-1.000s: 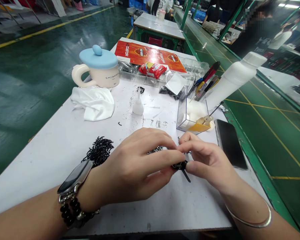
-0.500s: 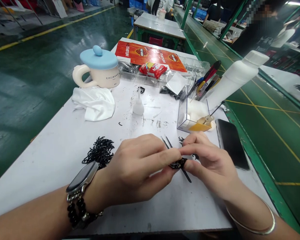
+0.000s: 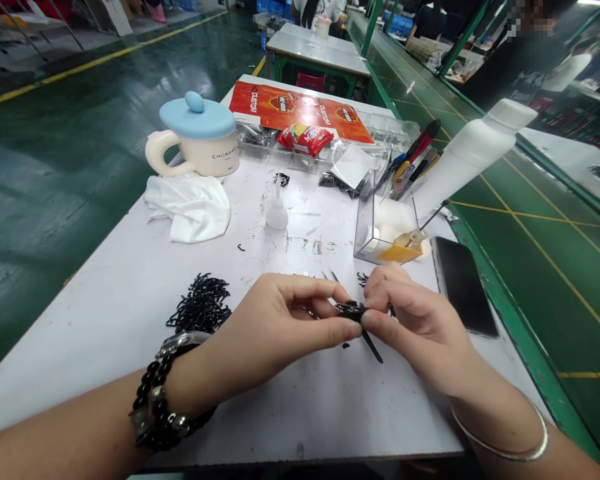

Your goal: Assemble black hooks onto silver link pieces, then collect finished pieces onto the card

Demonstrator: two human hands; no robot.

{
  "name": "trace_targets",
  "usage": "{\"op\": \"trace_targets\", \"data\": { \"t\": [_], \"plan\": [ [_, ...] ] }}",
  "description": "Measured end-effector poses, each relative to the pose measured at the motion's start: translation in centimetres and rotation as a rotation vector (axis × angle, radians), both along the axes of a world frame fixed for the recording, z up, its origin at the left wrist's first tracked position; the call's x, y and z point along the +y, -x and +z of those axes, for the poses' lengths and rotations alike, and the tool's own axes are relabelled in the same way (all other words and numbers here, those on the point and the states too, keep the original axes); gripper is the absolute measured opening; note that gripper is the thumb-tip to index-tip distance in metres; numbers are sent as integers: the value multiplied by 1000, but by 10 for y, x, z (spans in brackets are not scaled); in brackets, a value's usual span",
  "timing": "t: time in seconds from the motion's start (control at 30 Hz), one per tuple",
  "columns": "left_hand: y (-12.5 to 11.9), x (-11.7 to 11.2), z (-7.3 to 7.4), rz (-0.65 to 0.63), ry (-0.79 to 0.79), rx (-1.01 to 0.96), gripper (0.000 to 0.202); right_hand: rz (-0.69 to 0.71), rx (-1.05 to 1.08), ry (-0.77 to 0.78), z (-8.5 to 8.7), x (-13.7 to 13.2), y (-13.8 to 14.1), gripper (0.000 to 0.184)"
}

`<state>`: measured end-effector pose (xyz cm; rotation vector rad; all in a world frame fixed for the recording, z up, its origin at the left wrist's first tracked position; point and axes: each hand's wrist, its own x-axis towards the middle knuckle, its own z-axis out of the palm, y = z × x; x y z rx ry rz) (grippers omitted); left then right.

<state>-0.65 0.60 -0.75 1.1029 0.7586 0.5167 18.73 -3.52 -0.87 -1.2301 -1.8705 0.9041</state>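
Between both hands is a small black part (image 3: pixel 351 311), partly covered by fingers, so its kind is unclear. My left hand (image 3: pixel 285 317) pinches it between thumb and fingertips from the left. From the right, my right hand (image 3: pixel 415 313) grips its other end with thumb and fingers. Beneath the hands lie black tweezers (image 3: pixel 372 348) on the white table (image 3: pixel 260 427), their tips showing past the fingers. A pile of small curved black pieces (image 3: pixel 200 303) lies left of my left hand. A few more such pieces (image 3: pixel 363 279) show behind my right hand.
A lidded mug (image 3: pixel 207 150) and white cloth (image 3: pixel 195 210) stand back left. A small dropper bottle (image 3: pixel 277 212) is mid-table. Clear box (image 3: pixel 363 230) with tools, white bottle (image 3: pixel 475 157) and phone (image 3: pixel 465 287) line the right. Behind are a red sheet (image 3: pixel 300 110) and snack packet (image 3: pixel 305 139).
My left hand has rolled over, so its thumb now shows in front of the black part and the watch face has turned away. My right hand stays nearly in place.
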Motion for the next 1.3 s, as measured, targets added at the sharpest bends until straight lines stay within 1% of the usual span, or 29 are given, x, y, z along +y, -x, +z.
{"op": "trace_targets", "data": {
  "t": [0.13, 0.3, 0.4, 0.47, 0.53, 0.6, 0.7, 0.73, 0.77, 0.8, 0.9, 0.97, 1.07, 1.13, 1.17, 1.23, 1.3],
  "plan": [
    [1, 0, 0, -1, 36, 4, 12, -16, 45, 63, -2, 1, 2, 19],
    [0, -1, 1, 64, 23, 67, 12, -28, 68, 97, -4, 2, 7, 21],
    [-1, 0, 0, 76, 40, 61, 13, -52, 50, 128, -1, 8, 8, 19],
    [0, 0, -1, 79, 72, 49, 15, -113, 64, 156, 3, 17, 9, 16],
    [0, -1, -3, 88, 106, 39, 16, -183, 98, 184, 6, 31, 13, 18],
    [0, -2, -5, 97, 136, 25, 15, -212, 88, 173, 4, 52, 22, 26],
    [0, -3, -8, 106, 162, 19, 13, -216, -59, 67, -8, 90, 41, 51],
    [0, -3, -9, 112, 172, 15, 12, -217, -112, 41, -14, 103, 48, 57],
    [0, -3, -9, 119, 184, 8, 12, -213, -135, 23, -20, 115, 54, 59],
    [-1, -3, -9, 126, 195, 0, 11, -205, -147, 7, -26, 127, 61, 56],
    [-2, -2, -9, 142, 229, -20, 10, -173, -127, -40, -39, 149, 74, 30],
    [-3, -2, -9, 152, 252, -23, 9, -159, -64, -49, -40, 153, 79, 30],
    [-3, -1, -10, 152, 280, -24, 8, -161, 83, -11, -30, 143, 76, 30],
    [-3, 0, -11, 148, 294, -23, 7, -164, 258, 45, -16, 129, 67, 29],
    [-2, 0, -12, 148, 302, -22, 7, -175, 382, 80, -7, 121, 61, 28],
    [-2, -1, -11, 139, 313, -20, 6, -277, 606, 114, 11, 103, 46, 26],
    [-2, -1, -11, 122, 314, -24, 6, -406, 707, 107, 26, 84, 31, 23]
  ]
}}
